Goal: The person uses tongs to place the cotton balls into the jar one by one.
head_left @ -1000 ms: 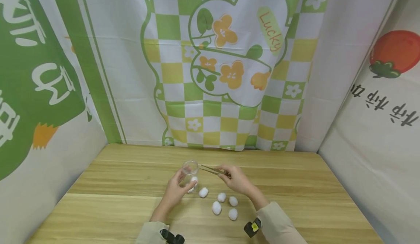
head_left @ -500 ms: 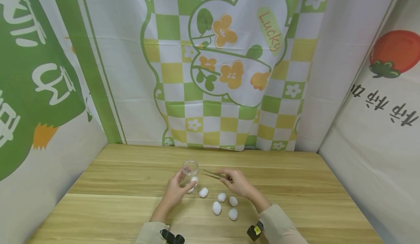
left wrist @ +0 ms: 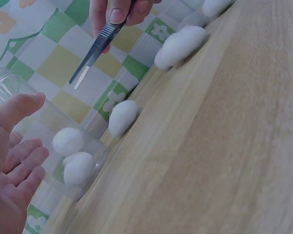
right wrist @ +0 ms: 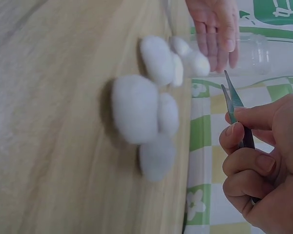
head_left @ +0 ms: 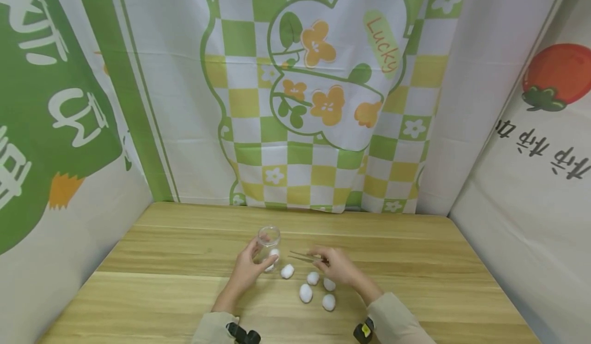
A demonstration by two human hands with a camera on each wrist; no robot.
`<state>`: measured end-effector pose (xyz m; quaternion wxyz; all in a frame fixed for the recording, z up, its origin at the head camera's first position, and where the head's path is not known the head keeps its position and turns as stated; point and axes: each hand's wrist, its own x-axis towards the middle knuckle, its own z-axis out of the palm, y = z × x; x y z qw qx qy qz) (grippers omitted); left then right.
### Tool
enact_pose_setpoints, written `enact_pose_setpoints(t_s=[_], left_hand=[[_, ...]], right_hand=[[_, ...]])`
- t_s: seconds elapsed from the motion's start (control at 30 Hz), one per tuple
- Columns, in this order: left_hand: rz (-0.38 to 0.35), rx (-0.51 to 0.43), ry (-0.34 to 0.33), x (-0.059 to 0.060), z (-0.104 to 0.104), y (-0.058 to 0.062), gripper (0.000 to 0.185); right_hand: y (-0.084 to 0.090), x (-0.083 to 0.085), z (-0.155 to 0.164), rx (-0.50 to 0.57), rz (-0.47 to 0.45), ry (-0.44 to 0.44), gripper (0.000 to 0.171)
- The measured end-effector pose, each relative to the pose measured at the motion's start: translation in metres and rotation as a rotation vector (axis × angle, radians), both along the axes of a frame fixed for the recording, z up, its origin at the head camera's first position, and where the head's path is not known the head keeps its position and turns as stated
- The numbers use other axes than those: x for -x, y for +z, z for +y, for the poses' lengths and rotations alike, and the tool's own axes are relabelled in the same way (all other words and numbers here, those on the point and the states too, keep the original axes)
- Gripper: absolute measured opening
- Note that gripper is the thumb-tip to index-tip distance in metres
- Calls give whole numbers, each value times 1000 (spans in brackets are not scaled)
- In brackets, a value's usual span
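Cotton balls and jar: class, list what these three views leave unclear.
- Jar contents: head view too small; left wrist view shows two balls, more may be hidden.
- Loose cotton balls: right wrist view blurs and overlaps them.
- Left hand: cut off by the frame edge in the left wrist view.

Five cotton balls (head_left: 306, 293) lie loose on the table (head_left: 415, 262). Two more sit inside one glass jar (head_left: 268, 241). One pair of tweezers (head_left: 302, 256)

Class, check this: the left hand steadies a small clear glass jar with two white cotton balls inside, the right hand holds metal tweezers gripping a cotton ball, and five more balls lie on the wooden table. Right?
One thing is wrong: the metal tweezers grip nothing; the left wrist view shows their tips bare. The rest stands: the left hand steadies the small clear glass jar with two white cotton balls inside, the right hand holds the tweezers, and five balls lie on the wooden table.
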<state>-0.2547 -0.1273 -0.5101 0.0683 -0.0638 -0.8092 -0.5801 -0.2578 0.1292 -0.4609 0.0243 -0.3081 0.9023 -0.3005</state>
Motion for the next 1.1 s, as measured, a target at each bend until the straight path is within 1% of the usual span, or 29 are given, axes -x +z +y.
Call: enact_pose_setpoints(t_s=[0.17,0.27,0.4,0.7,0.87,1.1], left_hand=[[-6,-6,-3,-1,0,1,72],[5,-12,-8,-1,1,2,70],[6,-15,-8,-2,1,3,69],[11,-4,-1,1,1,0,69],[18,-2,-1,1,1,-1,68],[14,2,-2,-1,1,2,69]], right_hand=[[-7,0,1,-35,-19,-10,28],[-12,1,2,-57,-18,-14,27],[-17,2,1,-64,-37,-18,27],[-20,1,-1,-69,-118,4,28],[-21,3,-1,-62,-124,-1,28],[-21,5,-1,-57,-138,-14,28]])
